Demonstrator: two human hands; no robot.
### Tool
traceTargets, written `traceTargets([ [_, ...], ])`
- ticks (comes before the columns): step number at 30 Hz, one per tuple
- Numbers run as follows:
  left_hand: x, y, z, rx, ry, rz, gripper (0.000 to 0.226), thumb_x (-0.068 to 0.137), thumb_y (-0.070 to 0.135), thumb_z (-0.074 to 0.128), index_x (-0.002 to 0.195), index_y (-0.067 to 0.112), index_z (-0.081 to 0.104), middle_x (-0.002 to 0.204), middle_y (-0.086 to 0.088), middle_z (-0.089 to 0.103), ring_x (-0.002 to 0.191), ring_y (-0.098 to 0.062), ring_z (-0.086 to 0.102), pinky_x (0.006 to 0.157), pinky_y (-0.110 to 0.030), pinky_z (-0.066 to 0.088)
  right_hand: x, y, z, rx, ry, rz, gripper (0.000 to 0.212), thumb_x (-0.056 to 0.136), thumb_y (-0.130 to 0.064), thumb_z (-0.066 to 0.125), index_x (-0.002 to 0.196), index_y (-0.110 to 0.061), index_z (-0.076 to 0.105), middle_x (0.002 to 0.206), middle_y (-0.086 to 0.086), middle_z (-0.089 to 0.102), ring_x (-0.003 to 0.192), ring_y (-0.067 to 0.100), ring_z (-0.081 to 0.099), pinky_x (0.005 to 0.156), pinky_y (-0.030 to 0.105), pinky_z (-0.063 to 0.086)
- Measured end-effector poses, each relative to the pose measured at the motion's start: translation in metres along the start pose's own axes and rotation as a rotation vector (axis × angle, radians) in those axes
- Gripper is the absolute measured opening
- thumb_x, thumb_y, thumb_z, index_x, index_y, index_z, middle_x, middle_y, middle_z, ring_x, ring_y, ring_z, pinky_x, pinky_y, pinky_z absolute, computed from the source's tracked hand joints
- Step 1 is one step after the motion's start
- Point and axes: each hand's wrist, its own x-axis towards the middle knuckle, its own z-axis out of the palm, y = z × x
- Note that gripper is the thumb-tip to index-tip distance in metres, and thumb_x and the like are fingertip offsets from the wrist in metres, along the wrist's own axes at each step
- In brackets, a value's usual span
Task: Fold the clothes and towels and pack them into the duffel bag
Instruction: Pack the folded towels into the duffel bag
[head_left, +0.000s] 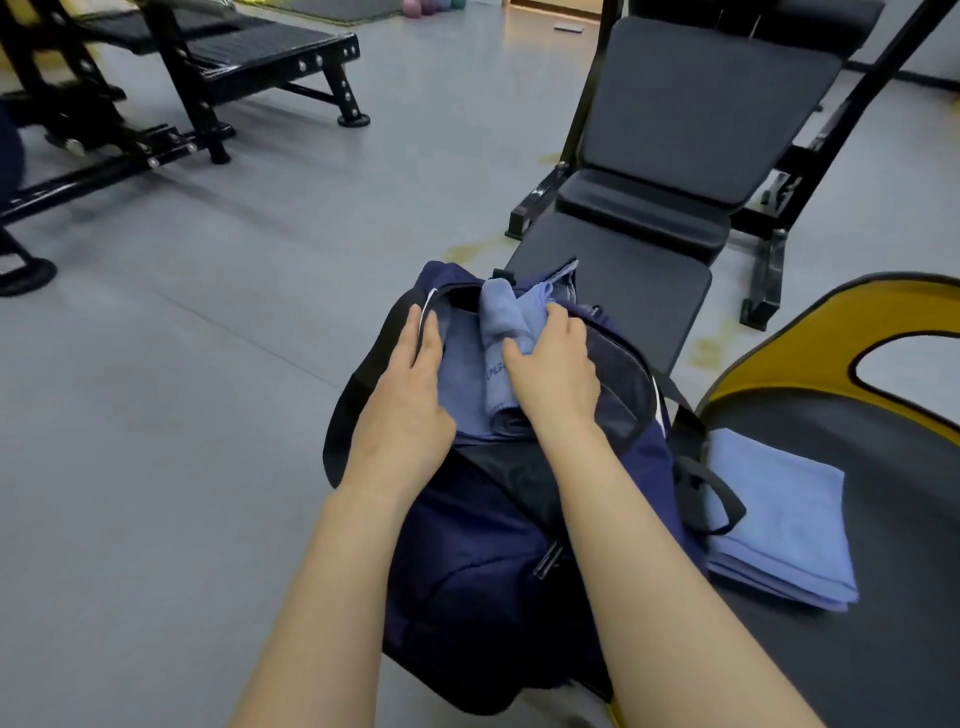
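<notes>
1. A navy duffel bag (467, 582) is sitting in front of the person, its top opening gaping wide, dark lining showing along the far rim. It seems to rest on the dark seat pad with a yellow edge (779, 364); the exact support is hidden.
2. Blue cloth is lying inside the opening: a flat blue layer below, and on it a rolled blue towel (498, 332), soft and slightly fuzzy, with faint lettering on its side.
3. The right hand (556, 364) is gripping the rolled towel, fingers curled over its upper part, thumb pressing its side.
4. The left hand (410, 395) is lying flat with fingers straight, resting along the bag's left rim and touching the flat blue cloth; it is grasping nothing.
5. A folded blue towel (784, 525) is lying on the seat pad just right of the bag, the bag's black strap (722, 499) looping over its near corner.
6. A black weight bench (675, 171) is standing beyond the bag on the grey floor (208, 338).
</notes>
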Motion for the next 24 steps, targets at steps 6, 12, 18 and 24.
traceTargets([
  [6, -0.001, 0.000, -0.002, -0.010, 0.000, 0.012, 0.081, 0.084, -0.012, 0.034, 0.152, 0.020, 0.005, 0.159, 0.013, -0.008, 0.136, -0.015, 0.028, 0.096, -0.025, 0.034, -0.008, 0.000, 0.010, -0.169, 0.076, -0.167, 0.075, 0.093, -0.047, 0.052, 0.151, -0.015, 0.017, 0.154, 0.009, 0.020, 0.136, 0.029, 0.029, 0.102, 0.039, 0.035],
  [12, -0.001, 0.000, -0.005, -0.014, -0.013, 0.012, 0.081, 0.084, -0.012, 0.035, 0.152, 0.021, 0.004, 0.159, 0.013, -0.010, 0.138, -0.013, 0.025, 0.097, -0.025, 0.035, -0.009, 0.002, 0.007, -0.087, -0.195, -0.424, 0.047, 0.104, -0.031, 0.027, 0.147, -0.012, 0.031, 0.152, 0.000, 0.034, 0.139, 0.014, 0.029, 0.119, 0.034, 0.012],
  [18, -0.001, -0.001, -0.006, -0.021, 0.000, 0.014, 0.081, 0.085, -0.012, 0.034, 0.152, 0.020, 0.003, 0.159, 0.011, -0.010, 0.139, -0.010, 0.022, 0.093, -0.022, 0.033, 0.001, 0.015, 0.015, -0.108, -0.368, -0.506, 0.050, 0.104, -0.027, 0.030, 0.153, -0.023, 0.017, 0.160, -0.007, 0.011, 0.147, 0.010, 0.009, 0.119, 0.029, -0.003],
  [24, 0.000, -0.001, -0.004, 0.001, 0.060, 0.044, 0.078, 0.087, -0.010, 0.035, 0.152, 0.019, 0.002, 0.159, 0.011, -0.008, 0.144, -0.006, 0.011, 0.098, -0.019, 0.031, 0.002, 0.016, 0.037, -0.506, -0.393, -0.543, 0.055, 0.100, -0.053, 0.021, 0.151, -0.040, 0.002, 0.160, -0.002, -0.012, 0.147, 0.026, -0.014, 0.116, 0.045, -0.011],
])
